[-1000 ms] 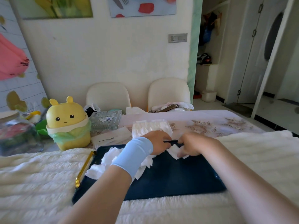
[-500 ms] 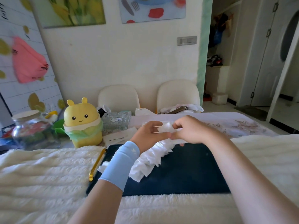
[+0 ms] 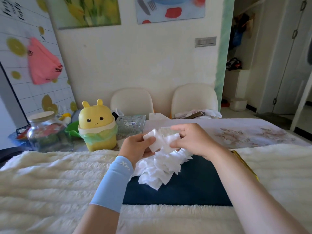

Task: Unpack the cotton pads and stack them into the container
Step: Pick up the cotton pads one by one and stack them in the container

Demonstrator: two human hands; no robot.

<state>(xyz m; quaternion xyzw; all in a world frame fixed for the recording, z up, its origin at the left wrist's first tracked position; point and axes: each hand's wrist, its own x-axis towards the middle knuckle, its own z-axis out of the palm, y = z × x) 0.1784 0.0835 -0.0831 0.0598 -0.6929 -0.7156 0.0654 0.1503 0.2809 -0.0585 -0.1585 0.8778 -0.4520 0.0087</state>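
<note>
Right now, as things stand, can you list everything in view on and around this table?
cotton pads: a loose bunch, white, held up in both hands, trailing down over the tray
tray: one, dark blue, on the blanket
blanket: one, cream, fluffy, nearest the camera
bin: one, yellow with ears and a green bag, back left
jar: one, clear glass with a pale lid, far left
glass dish: one, clear, right of the bin
chairs: two, cream, against the wall
pictures: two, on the wall above
pink bag: one, hanging on the left wall
wrist sleeve: one, light blue, left forearm
left hand: pinches the pads
right hand: pinches the pads
</note>
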